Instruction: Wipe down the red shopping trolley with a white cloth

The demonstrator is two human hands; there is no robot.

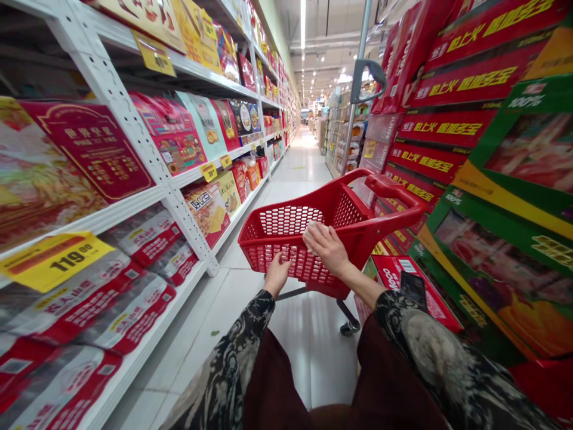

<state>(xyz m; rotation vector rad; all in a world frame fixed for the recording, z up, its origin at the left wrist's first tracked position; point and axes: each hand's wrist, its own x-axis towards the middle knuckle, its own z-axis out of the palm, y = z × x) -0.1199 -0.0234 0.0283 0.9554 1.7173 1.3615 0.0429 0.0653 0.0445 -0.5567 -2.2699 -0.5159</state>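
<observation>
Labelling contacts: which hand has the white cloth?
Right hand, holding the white cloth against the red cart; the left hand, by its perforated side, shows none.

From where I stand, the long black fabric sleeves (242, 337) carry a print of pale grey swirls and scrolls, with a large, cloudy beige patch (434, 352) on the right one. Plain, dark maroon cloth (391, 382) covers both legs.

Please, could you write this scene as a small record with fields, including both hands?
Left hand: at the near wall of the red cart; grip unclear
Right hand: flat over a white cloth or tissue, against the cart's rim
Left side: white shelves with packaged goods
Right side: stacked red cartons and green boxes
Dark phone-like object: on a red box
</observation>
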